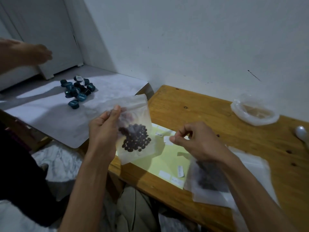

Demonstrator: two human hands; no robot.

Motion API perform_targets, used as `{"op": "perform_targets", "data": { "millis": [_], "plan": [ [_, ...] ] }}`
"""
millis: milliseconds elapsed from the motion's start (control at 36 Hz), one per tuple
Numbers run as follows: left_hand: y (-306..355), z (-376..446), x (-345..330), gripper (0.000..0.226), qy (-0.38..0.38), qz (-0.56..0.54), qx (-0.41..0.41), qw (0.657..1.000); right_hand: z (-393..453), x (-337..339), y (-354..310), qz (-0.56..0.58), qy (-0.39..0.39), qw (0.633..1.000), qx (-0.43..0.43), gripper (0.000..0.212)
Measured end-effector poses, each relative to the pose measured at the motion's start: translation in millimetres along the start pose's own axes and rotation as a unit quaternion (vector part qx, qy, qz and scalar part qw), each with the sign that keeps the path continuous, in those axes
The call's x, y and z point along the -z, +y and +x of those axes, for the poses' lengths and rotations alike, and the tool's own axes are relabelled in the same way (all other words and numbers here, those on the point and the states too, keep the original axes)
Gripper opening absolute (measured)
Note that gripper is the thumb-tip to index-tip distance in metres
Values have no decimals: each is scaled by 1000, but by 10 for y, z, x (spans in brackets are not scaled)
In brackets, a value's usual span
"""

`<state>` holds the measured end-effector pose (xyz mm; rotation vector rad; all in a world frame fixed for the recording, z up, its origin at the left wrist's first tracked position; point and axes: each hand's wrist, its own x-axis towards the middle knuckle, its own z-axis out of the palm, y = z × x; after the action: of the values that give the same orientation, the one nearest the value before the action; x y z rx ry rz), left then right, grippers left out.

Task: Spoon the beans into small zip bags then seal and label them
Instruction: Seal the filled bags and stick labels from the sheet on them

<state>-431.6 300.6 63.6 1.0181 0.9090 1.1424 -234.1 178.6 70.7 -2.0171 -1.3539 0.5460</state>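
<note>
Pinched between thumb and fingers, the left hand (102,129) holds a frosted zip bag (133,129) of dark beans (136,138) above the wooden table's (192,106) near-left edge; right hand (195,141) nips a white label (167,139) over the yellow sheet (168,156); open tabletop beyond.

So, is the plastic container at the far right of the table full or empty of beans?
Empty, it seems: the plastic container shows only the wooden table through it, no dark beans.

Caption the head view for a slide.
Left hand holds up a bean-filled zip bag while right hand pinches a white label.
</note>
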Motion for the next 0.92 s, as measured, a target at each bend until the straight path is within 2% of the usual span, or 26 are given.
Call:
{"op": "perform_targets", "data": {
  "millis": [306,583,750,917],
  "plan": [
    [-28,-58,-212,21,-27,-17,15,999,-36,192,-134,147,-16,988,44,20],
    [-45,-104,-436,22,-48,-21,21,998,4,310,-128,209,-14,977,44,17],
    [-55,-138,-556,23,-61,-7,24,998,14,353,-106,223,-7,973,53,17],
    [-56,-201,-674,22,-78,-4,29,996,70,318,-164,159,28,984,79,15]
  ]
}}
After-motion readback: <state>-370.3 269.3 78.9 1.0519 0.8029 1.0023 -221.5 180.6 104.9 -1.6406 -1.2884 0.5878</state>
